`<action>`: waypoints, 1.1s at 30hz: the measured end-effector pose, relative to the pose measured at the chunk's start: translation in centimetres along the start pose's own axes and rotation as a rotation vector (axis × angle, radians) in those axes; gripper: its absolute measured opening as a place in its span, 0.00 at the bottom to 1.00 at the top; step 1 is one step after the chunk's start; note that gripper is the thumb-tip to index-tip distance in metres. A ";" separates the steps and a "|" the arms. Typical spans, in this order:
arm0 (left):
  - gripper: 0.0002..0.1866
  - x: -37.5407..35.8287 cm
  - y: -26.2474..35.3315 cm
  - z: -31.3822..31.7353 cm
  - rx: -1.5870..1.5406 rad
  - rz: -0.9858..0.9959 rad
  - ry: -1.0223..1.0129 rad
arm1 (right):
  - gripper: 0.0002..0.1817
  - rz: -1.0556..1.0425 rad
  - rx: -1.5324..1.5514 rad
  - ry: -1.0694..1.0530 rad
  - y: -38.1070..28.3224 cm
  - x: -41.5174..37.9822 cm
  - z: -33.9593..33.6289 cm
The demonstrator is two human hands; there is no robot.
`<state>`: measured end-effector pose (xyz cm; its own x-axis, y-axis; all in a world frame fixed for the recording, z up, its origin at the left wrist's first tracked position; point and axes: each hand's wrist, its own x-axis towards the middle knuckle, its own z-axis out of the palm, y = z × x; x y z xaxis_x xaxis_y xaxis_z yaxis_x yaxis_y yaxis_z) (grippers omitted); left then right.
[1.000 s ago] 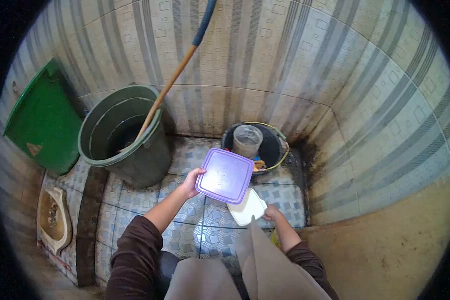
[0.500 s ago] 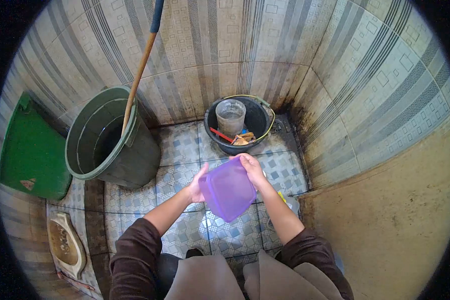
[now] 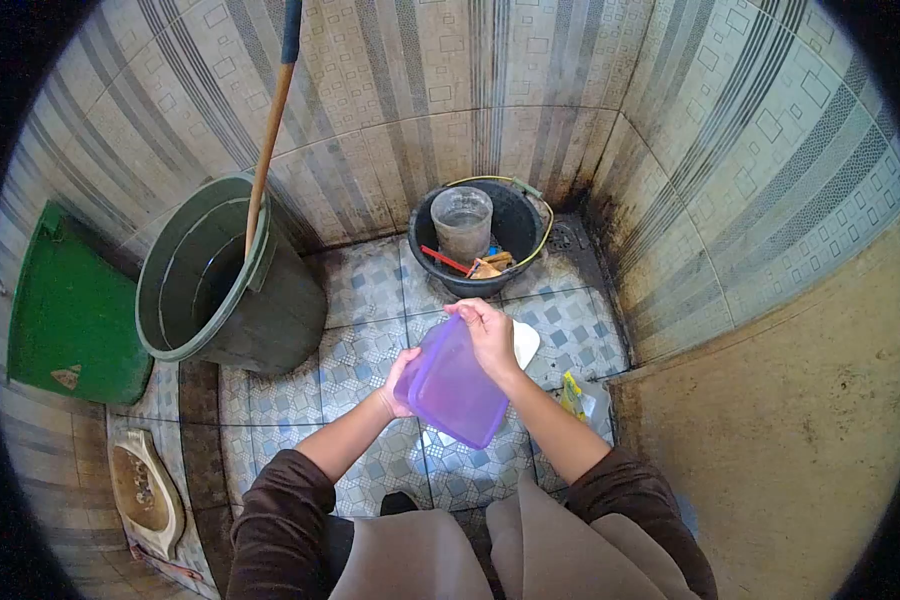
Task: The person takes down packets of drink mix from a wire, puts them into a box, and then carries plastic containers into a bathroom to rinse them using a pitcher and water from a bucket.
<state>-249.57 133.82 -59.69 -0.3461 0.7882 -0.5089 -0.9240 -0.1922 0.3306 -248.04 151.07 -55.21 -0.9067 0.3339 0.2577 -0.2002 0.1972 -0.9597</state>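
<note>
Both of my hands hold a translucent purple plastic container [image 3: 460,390], tilted above the tiled floor. My left hand [image 3: 400,383] grips its left side, the thumb showing near the edge and the other fingers partly hidden. At the top right, my right hand [image 3: 485,335] has its fingers bent over the rim. Just behind my right wrist, a white object [image 3: 526,345] lies partly hidden on the floor. Beyond the container stands a black bucket [image 3: 433,272] holding a clear plastic tub [image 3: 462,235], a red stick-like item [image 3: 444,261] and some orange-brown pieces [image 3: 490,267].
A large grey-green bin [image 3: 290,310] stands at the left with a long wooden handle [image 3: 270,150] leaning in it. Beside it are a green lid [image 3: 75,310] and a squat toilet [image 3: 175,490]. A plastic pouch [image 3: 585,402] lies right, near a beige panel [image 3: 760,460].
The purple container has turned and tilted in my hands. My right hand has shifted slightly left over its rim. More of the white object and the pouch now shows.
</note>
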 end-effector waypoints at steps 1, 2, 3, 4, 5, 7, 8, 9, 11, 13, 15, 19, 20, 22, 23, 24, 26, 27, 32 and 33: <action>0.31 0.1 -0.2 0.1 -0.010 0.026 -0.003 | 0.13 0.000 0.000 -0.001 -0.4 0.0 0.0; 0.31 0.0 -0.3 0.3 -0.012 0.025 -0.005 | 0.13 -0.101 -0.086 0.065 -0.8 -0.1 0.2; 0.31 0.1 -0.3 0.5 -0.018 0.045 -0.004 | 0.14 -0.201 -0.174 0.134 -1.0 -0.1 0.1; 0.32 0.1 -0.3 0.8 -0.023 0.064 -0.003 | 0.14 -0.200 -0.178 0.138 -1.4 -0.2 0.0; 0.32 0.0 -0.4 1.3 -0.023 0.061 -0.005 | 0.14 -0.179 -0.178 0.169 -1.7 -0.4 -0.1; 0.32 -0.1 -0.5 1.9 0.005 0.095 0.013 | 0.14 -0.159 -0.176 0.200 -1.8 -0.5 0.0; 0.32 -0.1 -0.6 1.6 0.004 0.094 0.013 | 0.15 -0.166 -0.138 0.266 -1.7 -0.6 0.1; 0.32 0.1 -0.8 1.2 -0.051 0.084 -0.004 | 0.16 -0.173 -0.101 0.332 -1.6 -0.7 0.1; 0.33 0.0 -0.6 1.1 -0.108 0.074 -0.026 | 0.17 -0.200 -0.090 0.357 -1.9 -0.5 -0.3; 0.37 -0.3 0.3 1.2 0.012 0.106 -0.102 | 0.18 -0.221 -0.077 0.385 -2.0 -0.2 -0.6; 0.40 -0.4 1.4 1.9 0.056 0.111 -0.194 | 0.19 -0.173 0.050 0.297 -1.8 0.3 -0.8; 0.42 -0.3 3.2 -2.8 0.002 0.070 -0.391 | 0.22 -0.184 0.223 0.148 -1.3 2.2 -3.0; 0.42 -0.5 3.9 -3.0 0.053 0.116 -0.408 | 0.22 -0.198 0.117 0.190 -1.5 2.5 -3.8; 0.43 -1.4 4.8 -3.4 0.087 0.131 -0.423 | 0.22 -0.233 -0.249 0.352 -1.7 2.3 -5.1; 0.43 -2.0 5.3 -3.8 0.071 0.138 -0.422 | 0.22 -0.354 -0.298 0.440 -0.7 2.2 -5.5; 0.43 -2.5 6.0 -4.0 0.055 0.147 -0.424 | 0.21 -0.425 -0.454 0.438 0.4 1.9 -5.8; 0.43 -3.2 7.5 -3.9 0.034 0.171 -0.434 | 0.20 -0.563 -0.764 0.345 4.0 0.4 -5.4; 0.42 -3.2 7.8 -3.5 0.027 0.186 -0.440 | 0.19 -0.628 -0.913 0.254 6.7 -1.2 -4.9; 0.44 -2.8 7.1 -0.6 0.079 0.223 -0.392 | 0.15 -0.848 -0.855 -0.289 12.5 -8.3 -4.5; 0.44 -2.6 7.2 -0.6 0.080 0.207 -0.408 | 0.15 -0.826 -0.861 -0.291 12.8 -9.3 -4.9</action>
<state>-255.42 130.07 -56.45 -0.4147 0.9067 -0.0770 -0.8212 -0.3365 0.4609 -240.35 155.00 -69.35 -0.6946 -0.3766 0.6130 -0.5433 0.8330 -0.1040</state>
